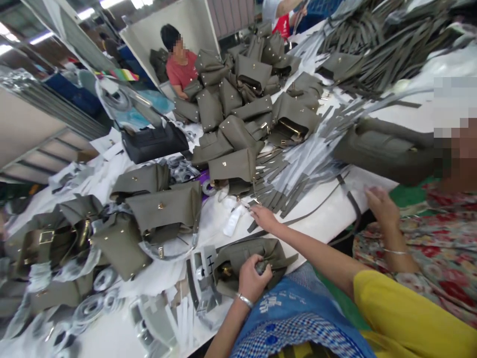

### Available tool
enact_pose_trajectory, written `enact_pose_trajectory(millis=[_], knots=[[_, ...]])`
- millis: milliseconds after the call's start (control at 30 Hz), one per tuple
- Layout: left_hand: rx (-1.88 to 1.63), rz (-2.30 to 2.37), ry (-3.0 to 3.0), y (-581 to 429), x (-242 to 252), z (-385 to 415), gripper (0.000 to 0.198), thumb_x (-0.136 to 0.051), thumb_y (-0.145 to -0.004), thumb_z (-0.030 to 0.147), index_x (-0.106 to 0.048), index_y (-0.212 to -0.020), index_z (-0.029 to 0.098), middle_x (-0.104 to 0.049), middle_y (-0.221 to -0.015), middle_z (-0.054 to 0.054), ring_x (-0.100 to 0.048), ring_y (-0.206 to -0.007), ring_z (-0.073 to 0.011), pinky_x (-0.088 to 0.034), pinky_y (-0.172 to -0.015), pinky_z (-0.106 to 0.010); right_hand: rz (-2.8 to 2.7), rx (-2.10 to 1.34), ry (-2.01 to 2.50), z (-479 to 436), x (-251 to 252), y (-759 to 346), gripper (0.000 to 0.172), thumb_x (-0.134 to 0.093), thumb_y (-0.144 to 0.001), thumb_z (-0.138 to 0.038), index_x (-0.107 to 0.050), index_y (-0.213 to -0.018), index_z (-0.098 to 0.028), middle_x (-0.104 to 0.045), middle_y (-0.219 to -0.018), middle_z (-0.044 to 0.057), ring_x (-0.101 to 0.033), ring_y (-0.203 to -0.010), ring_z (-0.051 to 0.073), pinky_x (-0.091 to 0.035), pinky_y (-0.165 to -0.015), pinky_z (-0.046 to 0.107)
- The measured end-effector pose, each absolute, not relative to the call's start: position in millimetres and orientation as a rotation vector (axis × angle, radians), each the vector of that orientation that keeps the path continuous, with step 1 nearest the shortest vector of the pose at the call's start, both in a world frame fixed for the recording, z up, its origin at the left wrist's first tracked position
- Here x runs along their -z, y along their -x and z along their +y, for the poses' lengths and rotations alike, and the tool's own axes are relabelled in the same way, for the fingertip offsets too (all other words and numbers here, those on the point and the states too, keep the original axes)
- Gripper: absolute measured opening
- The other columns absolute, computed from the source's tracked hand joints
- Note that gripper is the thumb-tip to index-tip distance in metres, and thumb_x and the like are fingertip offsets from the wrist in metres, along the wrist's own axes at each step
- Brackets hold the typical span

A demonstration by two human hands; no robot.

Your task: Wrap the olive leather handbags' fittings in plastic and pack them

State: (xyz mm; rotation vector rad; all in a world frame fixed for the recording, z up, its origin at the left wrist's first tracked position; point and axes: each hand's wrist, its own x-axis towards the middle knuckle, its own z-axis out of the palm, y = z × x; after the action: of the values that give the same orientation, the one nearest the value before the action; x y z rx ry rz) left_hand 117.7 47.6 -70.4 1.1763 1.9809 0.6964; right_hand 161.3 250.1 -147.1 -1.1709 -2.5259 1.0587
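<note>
Gripping a bunched fold of the olive bag (242, 256) at the near edge of the worktop (335, 214), the left hand (253, 279) is closing tightly around it. By my reckoning that squeeze is risking a crease in the soft leather, or the bag slipping off the edge should the hold slacken. The right hand (265, 217) is lying stretched out and nearly flat, with its fingertips on the loose grey straps (290, 184) and nothing clasped, and it could be scattering them toward a co-worker's hand (380, 205). The bag is looking limp, matte and half-collapsed, with gold hardware glinting.
</note>
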Motion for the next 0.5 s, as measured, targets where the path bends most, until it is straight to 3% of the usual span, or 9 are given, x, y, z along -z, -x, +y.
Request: enact_pose_trajectory(millis=[167, 267, 367, 500], knots=[[-0.691, 2.001, -1.151, -117, 73, 51, 0.01, -0.059, -0.072, 0.028, -0.059, -0.074, 0.019, -0.056, -0.065, 0.002, -0.052, -0.063, -0.0139, -0.038, -0.061, -0.025, -2.508, -1.095, 1.323, 279, 143, -91, 0.024, -0.058, -0.086, -0.022, -0.063, -0.107, -0.011, -0.061, -0.114, 0.019, -0.051, -0.114, 0.029, -0.038, -0.099, 0.043], [-0.688, 2.01, -1.137, -115, 76, 55, 0.01, -0.059, -0.072, 0.029, -0.059, -0.074, 0.019, -0.055, -0.064, 0.003, -0.051, -0.062, -0.0135, -0.037, -0.059, -0.025, -2.464, -1.212, 1.407, 289, 142, -76, 0.024, -0.059, -0.088, -0.03, -0.062, -0.103, -0.012, -0.062, -0.112, 0.014, -0.055, -0.109, 0.026, -0.042, -0.095, 0.047], [-0.685, 2.004, -1.132, -112, 76, 59, 0.01, -0.06, -0.071, 0.029, -0.059, -0.073, 0.019, -0.054, -0.062, 0.003, -0.051, -0.061, -0.0132, -0.036, -0.059, -0.024, -2.376, -1.395, 1.419, 293, 140, -79, 0.025, -0.057, -0.089, -0.036, -0.061, -0.102, -0.014, -0.063, -0.104, 0.008, -0.061, -0.094, 0.02, -0.049, -0.085, 0.041], [-0.679, 1.976, -1.146, -109, 73, 64, 0.012, -0.059, -0.072, 0.03, -0.059, -0.07, 0.018, -0.053, -0.06, 0.003, -0.049, -0.059, -0.0122, -0.036, -0.058, -0.023, -2.193, -1.64, 1.285, 283, 125, -108, 0.018, -0.06, -0.085, -0.027, -0.062, -0.097, -0.013, -0.066, -0.087, 0.008, -0.063, -0.079, 0.018, -0.05, -0.072, 0.029]])
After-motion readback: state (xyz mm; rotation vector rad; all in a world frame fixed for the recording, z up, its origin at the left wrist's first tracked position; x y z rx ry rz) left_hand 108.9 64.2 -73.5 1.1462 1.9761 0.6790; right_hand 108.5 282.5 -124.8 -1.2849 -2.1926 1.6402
